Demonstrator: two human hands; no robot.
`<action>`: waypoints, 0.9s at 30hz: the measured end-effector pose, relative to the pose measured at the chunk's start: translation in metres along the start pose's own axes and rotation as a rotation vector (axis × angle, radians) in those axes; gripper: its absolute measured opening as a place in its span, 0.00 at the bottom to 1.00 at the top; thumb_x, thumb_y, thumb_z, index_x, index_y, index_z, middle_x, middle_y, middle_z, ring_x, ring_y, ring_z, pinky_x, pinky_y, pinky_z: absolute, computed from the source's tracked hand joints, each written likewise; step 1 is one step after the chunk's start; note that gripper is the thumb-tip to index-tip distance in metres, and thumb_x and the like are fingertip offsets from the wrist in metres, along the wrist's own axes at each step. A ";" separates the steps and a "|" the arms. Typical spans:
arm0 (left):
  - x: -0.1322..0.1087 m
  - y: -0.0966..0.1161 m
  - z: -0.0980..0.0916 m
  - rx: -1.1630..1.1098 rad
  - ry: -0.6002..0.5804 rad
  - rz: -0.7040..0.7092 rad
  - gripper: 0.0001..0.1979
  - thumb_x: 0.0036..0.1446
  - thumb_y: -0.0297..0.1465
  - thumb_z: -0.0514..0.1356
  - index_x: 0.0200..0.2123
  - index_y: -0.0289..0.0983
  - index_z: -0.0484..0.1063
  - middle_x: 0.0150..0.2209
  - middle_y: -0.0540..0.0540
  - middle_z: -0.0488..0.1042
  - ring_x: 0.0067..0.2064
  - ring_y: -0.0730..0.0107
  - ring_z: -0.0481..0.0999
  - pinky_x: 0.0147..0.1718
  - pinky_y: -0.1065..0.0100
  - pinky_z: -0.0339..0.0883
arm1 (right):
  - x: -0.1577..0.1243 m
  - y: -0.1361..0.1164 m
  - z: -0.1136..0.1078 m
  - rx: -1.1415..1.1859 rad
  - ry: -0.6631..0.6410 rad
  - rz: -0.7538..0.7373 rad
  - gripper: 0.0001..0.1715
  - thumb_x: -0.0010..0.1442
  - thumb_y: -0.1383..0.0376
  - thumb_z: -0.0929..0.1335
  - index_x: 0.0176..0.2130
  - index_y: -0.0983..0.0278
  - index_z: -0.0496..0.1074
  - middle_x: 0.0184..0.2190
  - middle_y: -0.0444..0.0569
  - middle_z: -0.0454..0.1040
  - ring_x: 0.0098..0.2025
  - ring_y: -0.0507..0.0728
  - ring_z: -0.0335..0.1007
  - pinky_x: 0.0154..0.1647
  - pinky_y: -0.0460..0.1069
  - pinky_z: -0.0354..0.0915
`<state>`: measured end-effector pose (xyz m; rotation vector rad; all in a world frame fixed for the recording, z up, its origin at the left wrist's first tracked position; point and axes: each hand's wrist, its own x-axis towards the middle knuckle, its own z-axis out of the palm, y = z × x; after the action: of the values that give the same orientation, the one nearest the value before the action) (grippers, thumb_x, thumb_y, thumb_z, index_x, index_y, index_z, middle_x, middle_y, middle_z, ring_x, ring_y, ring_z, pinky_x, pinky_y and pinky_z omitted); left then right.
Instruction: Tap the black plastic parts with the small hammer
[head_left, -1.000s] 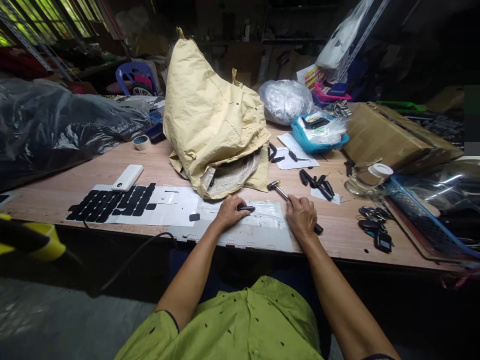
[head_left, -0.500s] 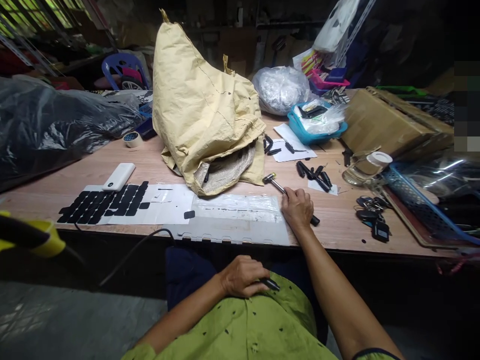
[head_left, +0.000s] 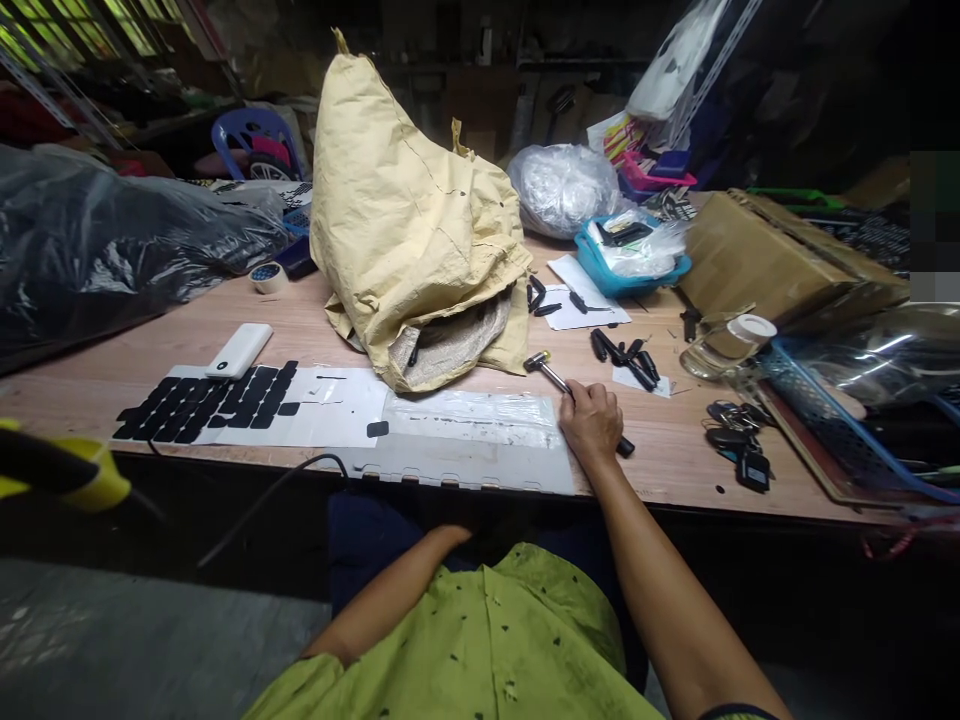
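On the table, my right hand point(head_left: 591, 422) is closed around the handle of a small hammer point(head_left: 556, 377). The hammer head points away to the left, and the black handle end sticks out right of my hand. Under my palm's left side lies a grey-white board point(head_left: 465, 462) with clear film on it. My left hand point(head_left: 454, 537) is low by my lap, below the table edge. Only the wrist area shows; its fingers, and anything in them, are hidden in the dark. Several small black parts point(head_left: 626, 355) lie past my right hand.
A large tan paper sack point(head_left: 420, 220) lies open toward me. To the left are a white power bank point(head_left: 239, 350) and sheets of black pads point(head_left: 180, 408). Keys point(head_left: 739, 445), a glass jar point(head_left: 716, 348), a teal basket point(head_left: 634, 275) and a cardboard box point(head_left: 772, 255) are on the right.
My left hand has dropped from in front of my shirt to below the table edge; the black pen-like piece it held is out of sight. My right hand stays on the hammer.
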<state>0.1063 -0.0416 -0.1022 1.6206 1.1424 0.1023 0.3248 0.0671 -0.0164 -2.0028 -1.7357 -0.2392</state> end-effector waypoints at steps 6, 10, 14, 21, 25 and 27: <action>-0.029 0.018 -0.002 0.215 -0.188 -0.135 0.15 0.54 0.37 0.63 0.44 0.41 0.81 0.42 0.41 0.83 0.48 0.49 0.81 0.46 0.57 0.72 | -0.001 0.000 0.001 -0.010 0.019 -0.008 0.18 0.64 0.66 0.64 0.49 0.60 0.78 0.37 0.54 0.68 0.41 0.60 0.57 0.36 0.51 0.49; -0.052 0.069 -0.048 0.143 -0.491 0.189 0.13 0.58 0.42 0.65 0.41 0.42 0.81 0.33 0.48 0.81 0.35 0.64 0.80 0.37 0.67 0.71 | -0.001 0.001 0.002 -0.011 0.029 -0.017 0.17 0.64 0.66 0.64 0.48 0.60 0.78 0.37 0.54 0.68 0.41 0.60 0.57 0.36 0.51 0.48; -0.040 0.113 -0.118 -0.205 -0.267 0.297 0.18 0.62 0.45 0.62 0.45 0.38 0.79 0.34 0.47 0.80 0.32 0.69 0.77 0.35 0.69 0.72 | -0.001 0.000 0.000 -0.017 0.022 -0.016 0.17 0.64 0.66 0.64 0.48 0.60 0.78 0.37 0.54 0.69 0.41 0.60 0.58 0.35 0.51 0.48; 0.019 0.107 -0.207 0.337 1.067 -0.197 0.11 0.60 0.29 0.61 0.45 0.34 0.77 0.50 0.32 0.75 0.55 0.45 0.73 0.53 0.51 0.67 | 0.000 -0.003 -0.003 -0.023 0.010 -0.018 0.17 0.64 0.66 0.64 0.48 0.60 0.79 0.37 0.54 0.69 0.40 0.60 0.59 0.35 0.51 0.49; 0.023 0.088 -0.220 0.360 1.186 -0.372 0.12 0.60 0.29 0.59 0.45 0.36 0.78 0.51 0.33 0.74 0.55 0.44 0.73 0.53 0.52 0.68 | -0.001 -0.003 -0.001 -0.026 0.021 -0.016 0.18 0.64 0.66 0.64 0.48 0.60 0.78 0.37 0.54 0.69 0.41 0.60 0.59 0.36 0.52 0.50; 0.022 0.084 -0.219 0.330 1.171 -0.414 0.11 0.60 0.29 0.59 0.44 0.35 0.79 0.51 0.32 0.74 0.52 0.44 0.76 0.50 0.51 0.69 | -0.001 -0.003 -0.001 -0.024 0.024 -0.017 0.17 0.64 0.66 0.64 0.48 0.60 0.78 0.37 0.53 0.69 0.41 0.60 0.58 0.36 0.51 0.50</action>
<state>0.0418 0.1337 0.0411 1.5419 2.4648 0.6833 0.3219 0.0657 -0.0156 -1.9950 -1.7435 -0.2894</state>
